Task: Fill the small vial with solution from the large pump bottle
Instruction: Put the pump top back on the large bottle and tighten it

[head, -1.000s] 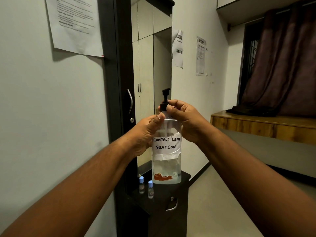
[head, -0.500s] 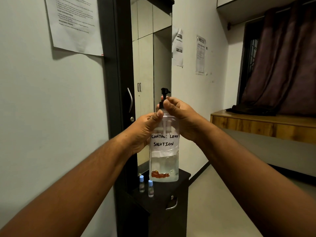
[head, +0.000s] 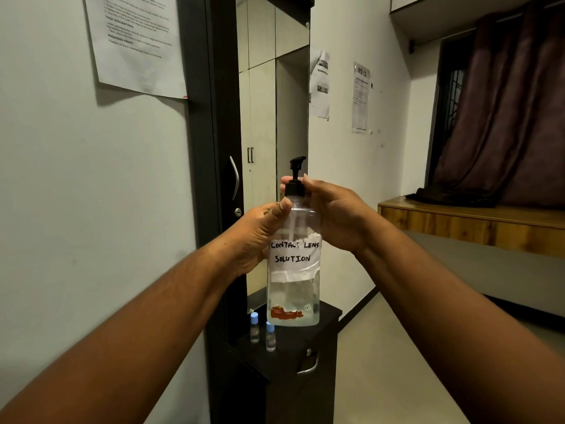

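A pale-walled room with a dark mirror cabinet (head: 226, 148) at centre frame. Held upright mid-frame, the bottle (head: 293, 270) sits between both hands. The left hand (head: 256, 237) wraps its shoulder, thumb on the front. The right hand (head: 333, 212) pinches the black pump collar (head: 294, 188). Two capped vials (head: 263, 332) stand lower centre on the cabinet ledge (head: 287, 356), below the bottle.

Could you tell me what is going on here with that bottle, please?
A person holds a large pump bottle labelled "contact lens solution" up in front of a mirror. The left hand grips its shoulder while the right hand wraps the black pump collar, apparently twisting it. Two small vials, blue caps on, stand on the dark cabinet below, so nothing has been filled yet.
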The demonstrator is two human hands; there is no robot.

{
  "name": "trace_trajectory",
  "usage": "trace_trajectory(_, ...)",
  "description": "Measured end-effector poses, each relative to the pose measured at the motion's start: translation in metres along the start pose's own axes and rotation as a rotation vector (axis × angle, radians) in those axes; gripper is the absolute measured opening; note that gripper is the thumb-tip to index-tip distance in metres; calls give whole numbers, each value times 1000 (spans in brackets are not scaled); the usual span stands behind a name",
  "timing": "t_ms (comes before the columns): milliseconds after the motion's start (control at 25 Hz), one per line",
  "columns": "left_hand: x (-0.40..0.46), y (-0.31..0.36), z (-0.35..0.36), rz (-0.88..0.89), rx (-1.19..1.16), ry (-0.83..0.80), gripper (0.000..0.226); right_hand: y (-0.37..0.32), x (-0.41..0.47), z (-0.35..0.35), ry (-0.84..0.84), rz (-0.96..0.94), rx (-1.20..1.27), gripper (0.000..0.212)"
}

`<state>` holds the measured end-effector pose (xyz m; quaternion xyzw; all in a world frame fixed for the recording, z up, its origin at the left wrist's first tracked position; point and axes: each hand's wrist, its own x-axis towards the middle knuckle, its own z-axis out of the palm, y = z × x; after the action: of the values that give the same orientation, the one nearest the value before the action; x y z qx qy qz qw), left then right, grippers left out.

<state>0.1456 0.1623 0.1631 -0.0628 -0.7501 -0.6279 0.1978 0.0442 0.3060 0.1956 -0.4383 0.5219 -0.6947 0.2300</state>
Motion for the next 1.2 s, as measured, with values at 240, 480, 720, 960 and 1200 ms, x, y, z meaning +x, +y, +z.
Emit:
trace_trajectory(240,0,-3,3,7,-2,11,110,0,5,9,66,-65,-68,46)
trace_trajectory(480,-3,-6,-7,-11,8,-13,106,0,2,1,-15,62,-37,40)
trace_trajectory(720,-3,-10,-4,-36,-62,-18,106,2,10,17,69,60,-72,33)
trace_trajectory(960,-4,-10,-15,-48,-69,-35,103,4,6,11,-21,84,-68,43)
trace_trajectory(1200,-3,-15,-13,-62,-78,25,87,8,16,14,31,43,-119,25)
